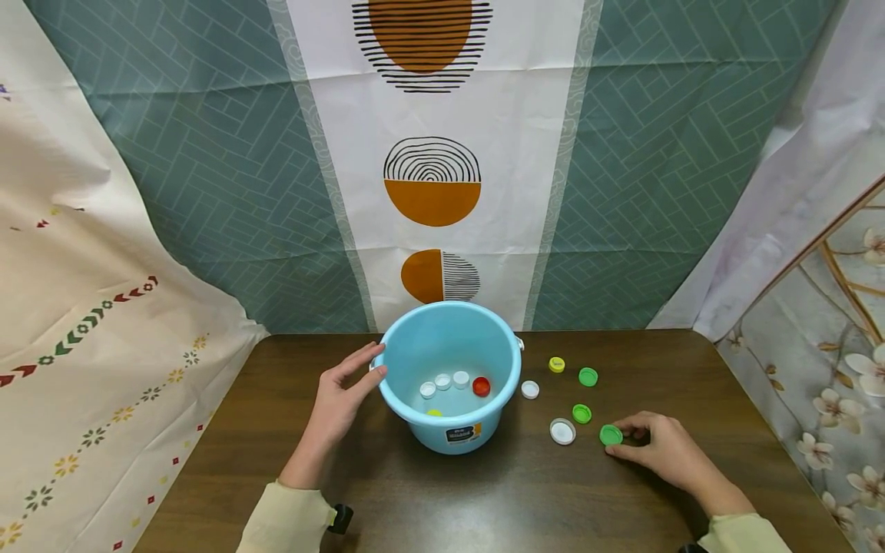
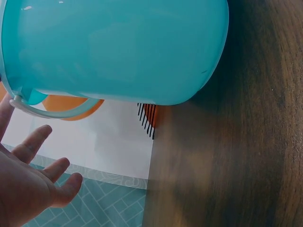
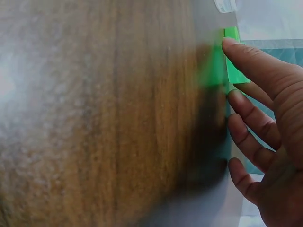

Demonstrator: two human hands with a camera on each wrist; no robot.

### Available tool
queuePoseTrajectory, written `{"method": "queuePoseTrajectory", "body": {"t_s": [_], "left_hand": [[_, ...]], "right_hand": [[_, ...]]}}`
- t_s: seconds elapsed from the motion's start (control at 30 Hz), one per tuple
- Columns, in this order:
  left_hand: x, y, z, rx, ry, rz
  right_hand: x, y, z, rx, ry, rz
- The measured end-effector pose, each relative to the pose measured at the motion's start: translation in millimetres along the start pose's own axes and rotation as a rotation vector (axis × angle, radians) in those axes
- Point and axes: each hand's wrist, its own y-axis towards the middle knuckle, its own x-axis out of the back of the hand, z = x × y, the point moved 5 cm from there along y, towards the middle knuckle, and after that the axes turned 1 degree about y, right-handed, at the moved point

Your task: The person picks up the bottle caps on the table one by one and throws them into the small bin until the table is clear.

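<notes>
A light blue bucket (image 1: 432, 426) stands on the table, its side filling the top of the left wrist view. My left hand (image 1: 346, 395) touches the bucket's left rim with thumb and fingertips; in the left wrist view the other fingers of that hand (image 2: 40, 177) are spread below the white handle (image 2: 57, 113). At the right, my right hand (image 1: 667, 449) pinches a green cap (image 1: 611, 435) between thumb and forefinger, low at the table top. The right wrist view has the hand (image 3: 270, 118) with the green cap (image 3: 235, 64) at its thumb tip.
Inside the bucket lie several white caps (image 1: 442, 382), a red cap (image 1: 481, 386) and a yellow cap (image 1: 434, 412). Between bucket and right hand are white caps (image 1: 563, 432), a yellow cap (image 1: 556, 365) and green caps (image 1: 588, 376). A patterned cloth (image 1: 432, 107) hangs behind the table (image 1: 525, 499).
</notes>
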Motion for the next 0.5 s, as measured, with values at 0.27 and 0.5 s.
{"method": "queuePoseTrajectory", "body": {"t_s": [0.27,0.5], "left_hand": [[0.0,0.0,-0.3,-0.009,-0.001,0.003],[0.1,0.2,-1.0,-0.005,0.002,-0.002]], "right_hand": [[5,5.9,3,-0.034,0.049,-0.002],[15,14.2,12,0.013,0.096,-0.073]]}}
